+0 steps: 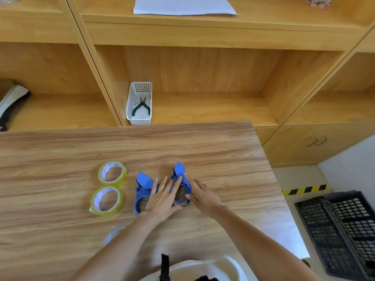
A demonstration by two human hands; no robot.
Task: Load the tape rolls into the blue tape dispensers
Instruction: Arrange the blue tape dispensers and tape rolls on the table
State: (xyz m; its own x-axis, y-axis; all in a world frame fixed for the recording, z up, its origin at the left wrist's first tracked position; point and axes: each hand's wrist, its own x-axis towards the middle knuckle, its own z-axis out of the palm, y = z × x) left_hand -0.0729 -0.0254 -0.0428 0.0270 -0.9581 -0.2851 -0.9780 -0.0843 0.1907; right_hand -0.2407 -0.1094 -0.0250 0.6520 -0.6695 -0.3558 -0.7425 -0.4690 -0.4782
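Observation:
Two blue tape dispensers lie side by side on the wooden table (60, 151). My left hand (163, 196) rests flat, fingers spread, across the left dispenser (142, 196) and onto the right dispenser (179, 172). My right hand (199, 192) touches the right dispenser's right side, thumb at its ring. Both dispenser rings look empty. Two yellowish tape rolls lie flat to the left: the far roll (112, 173) and the near roll (107, 200). A third, clear roll (112, 234) shows partly beside my left forearm.
Wooden shelving stands behind the table, with a white basket (140, 103) holding green pliers. A white sheet (182, 5) lies on an upper shelf. Black plastic crates (341, 230) sit on the floor at right, near yellow-black floor tape (304, 189).

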